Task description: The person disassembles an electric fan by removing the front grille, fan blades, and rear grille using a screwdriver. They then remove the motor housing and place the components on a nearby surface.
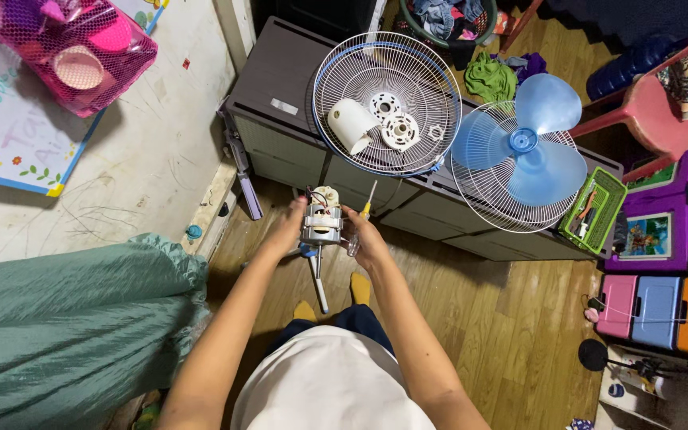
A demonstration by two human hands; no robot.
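Note:
My left hand point(287, 228) grips the left side of a bare fan motor point(322, 221), a metal block with wires on top, mounted on a white stand pole point(319, 280). On the motor's right side is my right hand point(365, 236), which also holds a screwdriver point(362, 219) with a yellow and clear handle, its shaft pointing up. A white motor cover point(351, 124) and two round white plastic parts point(394, 119) lie in a fan grille point(388, 102) on the grey drawer cabinet point(276, 76) beyond the motor.
A second grille point(487, 199) carrying the blue fan blade point(531, 139) rests on the cabinet at right, next to a green tool tray point(593, 209). Coloured storage bins point(654, 306) stand at right, a red chair point(650, 111) behind, green fabric point(65, 322) at left.

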